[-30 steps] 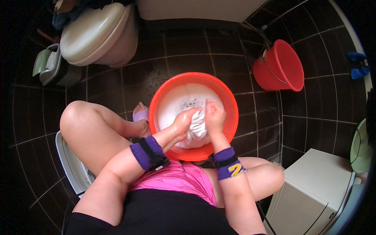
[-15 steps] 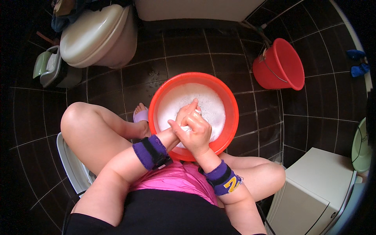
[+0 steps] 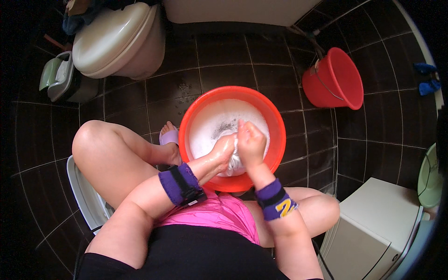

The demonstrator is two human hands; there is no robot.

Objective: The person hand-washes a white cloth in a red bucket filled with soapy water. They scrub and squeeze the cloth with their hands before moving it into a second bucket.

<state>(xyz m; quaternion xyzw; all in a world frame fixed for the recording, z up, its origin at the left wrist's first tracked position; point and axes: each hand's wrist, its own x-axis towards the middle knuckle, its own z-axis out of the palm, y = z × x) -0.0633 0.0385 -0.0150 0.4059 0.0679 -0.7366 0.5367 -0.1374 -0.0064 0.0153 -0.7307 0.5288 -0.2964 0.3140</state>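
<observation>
Between my knees stands a round red-orange basin [image 3: 278, 122] filled with white suds [image 3: 205, 122]. A wet white cloth [image 3: 234, 164] hangs bunched between my two hands over the foam. My left hand [image 3: 223, 150] is closed round one part of it, knuckles toward the basin's middle. On the other side my right hand [image 3: 252, 142] makes a fist on the cloth, its thumb pointing away from me. Part of the cloth is hidden by my fingers, so its kind does not show. Purple wristbands circle both wrists.
A red bucket [image 3: 311, 86] with a wire handle stands at the far right. The toilet [image 3: 154, 51] and a small bin [image 3: 77, 88] are at the far left. A pale cabinet [image 3: 380, 200] stands at the near right, on dark floor tiles.
My hands, pressed together before, have moved apart. The right hand shifted rightward and turned into a fist, and more of the white cloth now shows between them.
</observation>
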